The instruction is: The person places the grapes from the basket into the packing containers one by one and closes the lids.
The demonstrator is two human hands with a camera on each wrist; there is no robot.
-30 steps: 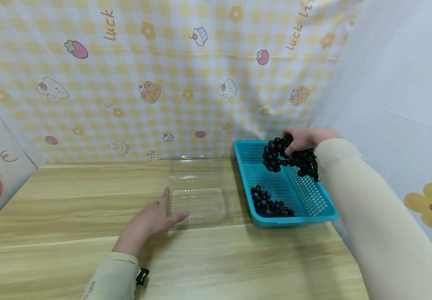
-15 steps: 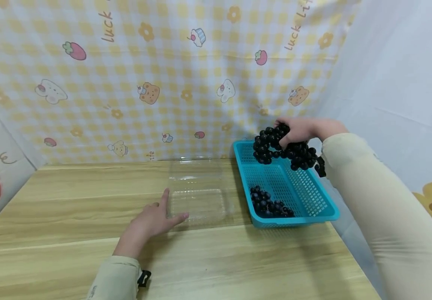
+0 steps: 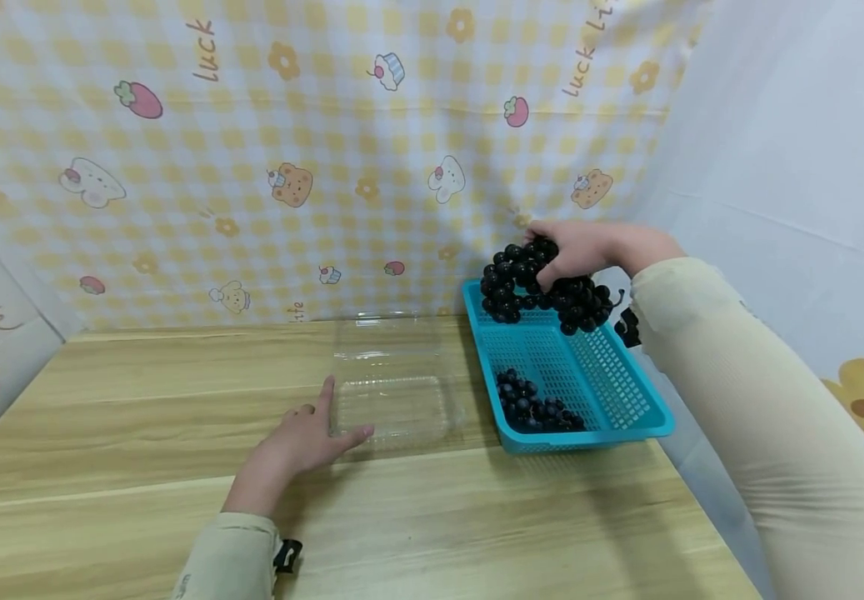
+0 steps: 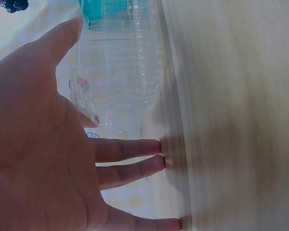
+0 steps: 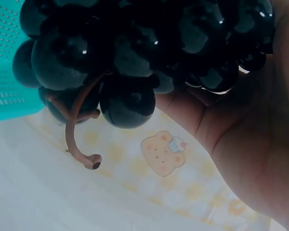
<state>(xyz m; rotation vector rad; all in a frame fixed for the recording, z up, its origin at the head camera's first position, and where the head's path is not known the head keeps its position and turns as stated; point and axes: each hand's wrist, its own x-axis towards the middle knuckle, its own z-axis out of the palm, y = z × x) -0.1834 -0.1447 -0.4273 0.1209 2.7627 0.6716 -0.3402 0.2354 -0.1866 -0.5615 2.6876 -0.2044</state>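
Here, held grapes (image 3: 572, 302): suspended over the teal basket (image 3: 589, 438)'s far end, long axis roughly sideways, hanging beneath the right grip (image 3: 577, 250).
Right grip: fingers curled around this bunch.
Left grip (image 3: 302, 437): fingers spread at the clear container (image 3: 394, 404), left of the grapes; contact uncertain through transparent plastic.

Glossy black grapes (image 3: 572, 302) hang above the turquoise basket (image 3: 589, 438) beside the clear container (image 3: 397, 404).

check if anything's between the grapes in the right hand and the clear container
Only the left rim of the turquoise basket lies between the held grapes and the clear container, and the grapes appear raised above it. The left hand is at the container's opposite side, seemingly not blocking.
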